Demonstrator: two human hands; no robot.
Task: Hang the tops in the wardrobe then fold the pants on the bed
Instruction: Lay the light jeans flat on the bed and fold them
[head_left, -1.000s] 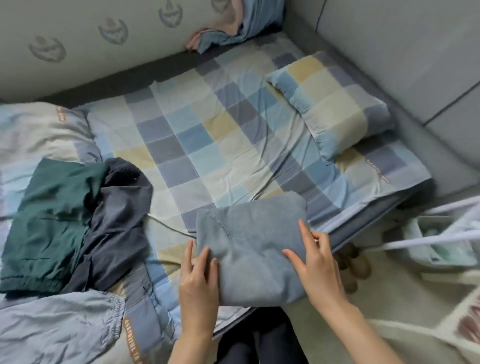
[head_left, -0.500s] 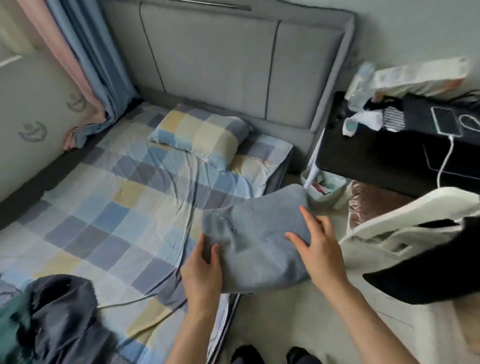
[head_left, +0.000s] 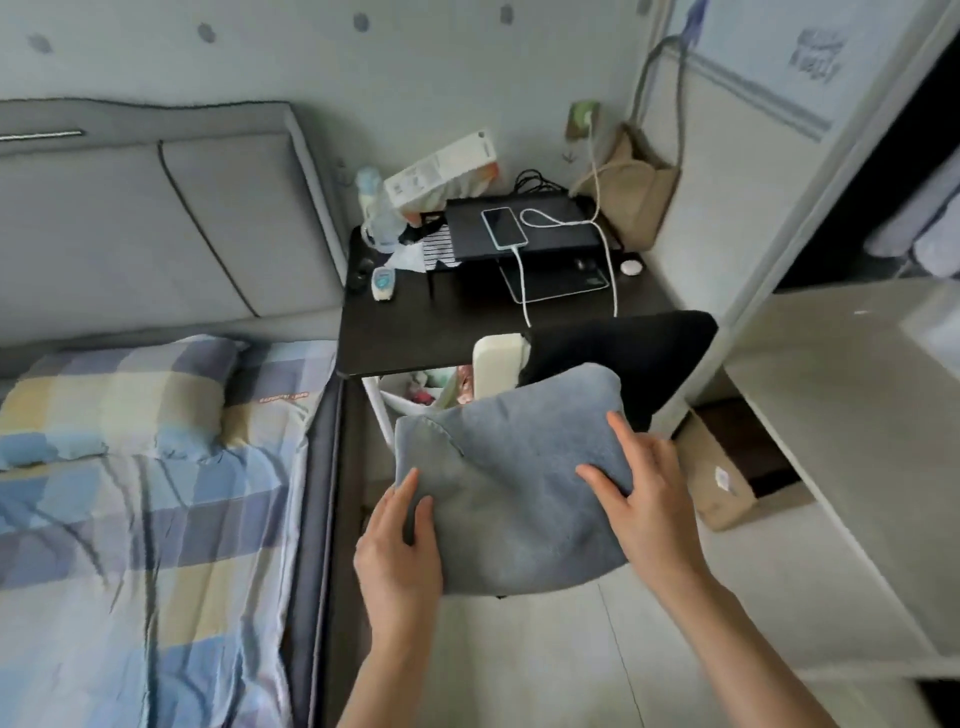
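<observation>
1. Folded grey pants (head_left: 511, 493) held up in the air just right of the bed (head_left: 156, 519), off the mattress, over the pale floor (head_left: 545, 665).
2. Left hand (head_left: 400, 545) gripping the bundle's lower left edge, thumb on top, fingers tucked under the cloth.
3. Right hand (head_left: 647, 499) gripping the right edge, thumb and index finger spread flat on top, remaining fingers hidden behind the fabric.
4. Checked pillow (head_left: 124, 384) at the bed's head end, against the grey padded headboard (head_left: 156, 223).
5. Dark side table (head_left: 457, 317) right of the bed, beyond the pants.
6. On the table: black laptop (head_left: 524, 228) on a stand, phone (head_left: 504, 226) lying on it with a white charging cable (head_left: 524, 291) plugged in.
7. White carton (head_left: 441, 171) and plastic bottle (head_left: 376, 213) at the table's back left corner.
8. Tan bag (head_left: 631, 197) hanging on the wall right of the table.
9. Cardboard box (head_left: 719, 478) on the floor right of the pants, beside the white wardrobe (head_left: 831, 405).
</observation>
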